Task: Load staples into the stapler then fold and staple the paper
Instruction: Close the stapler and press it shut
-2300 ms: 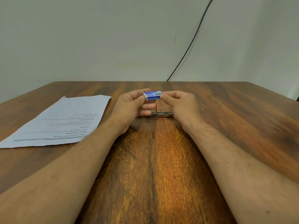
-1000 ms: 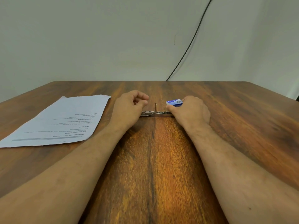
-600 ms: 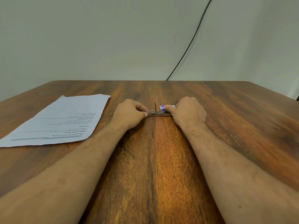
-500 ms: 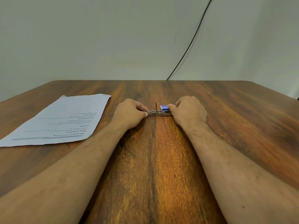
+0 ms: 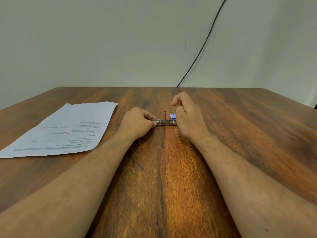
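Note:
A small metal stapler (image 5: 165, 122) lies opened flat at the table's middle, with a thin post standing up from it. My left hand (image 5: 137, 122) pinches its left end between thumb and fingers. A blue staple box (image 5: 172, 116) lies on the table just behind the stapler's right part. My right hand (image 5: 187, 115) rests its heel by the stapler's right end, hiding that end and part of the box. Its fingers are curled and raised, thumb near the index tip, with nothing visible between them. The printed paper sheet (image 5: 68, 127) lies flat at the left.
The wooden table (image 5: 240, 134) reaches to a plain wall, where a black cable (image 5: 202, 47) runs down behind the far edge. My two forearms stretch from the near edge to the middle.
My right hand set the blue box down behind the stapler, let go of it and lifted its fingers. My left hand closed on the stapler's left end and stays there.

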